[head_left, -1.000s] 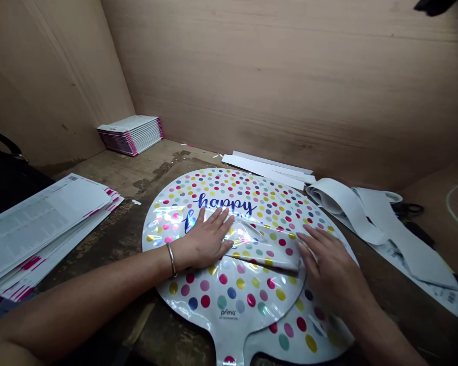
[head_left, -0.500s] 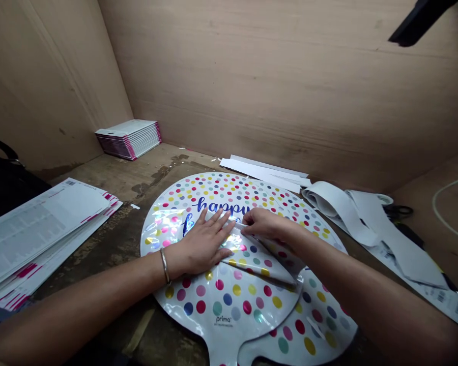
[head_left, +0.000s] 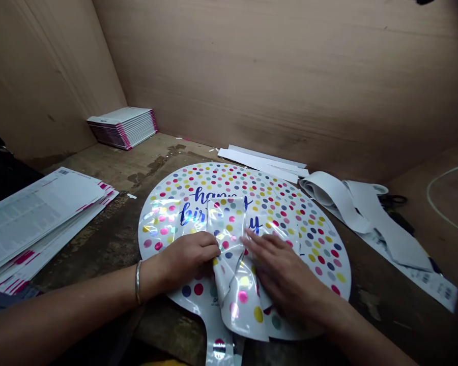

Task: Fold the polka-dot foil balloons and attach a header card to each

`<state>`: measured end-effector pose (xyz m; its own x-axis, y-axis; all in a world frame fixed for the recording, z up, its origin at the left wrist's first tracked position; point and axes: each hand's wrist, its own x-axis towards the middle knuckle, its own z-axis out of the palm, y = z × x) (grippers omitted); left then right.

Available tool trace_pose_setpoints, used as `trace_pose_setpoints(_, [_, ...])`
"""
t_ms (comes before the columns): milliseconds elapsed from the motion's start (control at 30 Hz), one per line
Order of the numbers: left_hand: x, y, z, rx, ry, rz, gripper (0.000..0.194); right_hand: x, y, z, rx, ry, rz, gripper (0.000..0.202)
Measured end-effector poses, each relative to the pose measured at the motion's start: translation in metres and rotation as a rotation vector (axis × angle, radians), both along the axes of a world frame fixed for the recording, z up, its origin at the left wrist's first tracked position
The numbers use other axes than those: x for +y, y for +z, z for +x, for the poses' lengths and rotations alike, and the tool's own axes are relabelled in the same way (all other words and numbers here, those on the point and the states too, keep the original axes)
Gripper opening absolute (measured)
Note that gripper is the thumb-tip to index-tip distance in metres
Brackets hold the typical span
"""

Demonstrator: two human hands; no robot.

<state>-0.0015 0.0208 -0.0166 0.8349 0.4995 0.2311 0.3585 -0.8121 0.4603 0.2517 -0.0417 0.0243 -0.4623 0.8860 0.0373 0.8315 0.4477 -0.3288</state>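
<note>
Flat foil balloons (head_left: pixel 164 203) with coloured dots and blue "happy birthday" lettering lie overlapped on the worktop. On top of them, near the middle, is a folded dotted foil piece (head_left: pixel 229 223), narrow at the top and flaring toward me. My left hand (head_left: pixel 194 254), with a metal bangle on the wrist, has its curled fingers pinching the left edge of this fold. My right hand (head_left: pixel 278 269) lies on the fold's right side, fingers extended and pressing on the foil. Part of the lettering is covered by the fold.
A stack of cards (head_left: pixel 124 127) stands at the back left, with more printed cards (head_left: pixel 41 218) nearer on the left. White paper strips (head_left: pixel 263 162) lie along the back wall. Curled label strips (head_left: pixel 385 229) and dark scissors (head_left: pixel 397 201) are on the right.
My left hand has gone from lying flat to gripping the fold's edge. My right hand has moved from pinching to pressing flat. The foil is now folded into a narrower upright strip.
</note>
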Motion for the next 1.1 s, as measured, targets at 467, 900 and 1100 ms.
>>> trace_pose_setpoints(467, [-0.017, 0.011, -0.004, -0.018, 0.26, -0.135, 0.017, -0.018, -0.02, -0.022, 0.338, -0.354, -0.089, 0.024])
trace_pose_setpoints(900, [-0.008, 0.006, 0.024, 0.034, 0.538, -0.114, 0.002, -0.001, -0.021, -0.035, 0.261, -0.71, -0.039, 0.014])
trace_pose_setpoints(1100, [-0.002, 0.007, 0.022, 0.151, 0.307, 0.324, 0.026, 0.007, -0.027, -0.035, 0.045, -0.552, 0.172, 0.017])
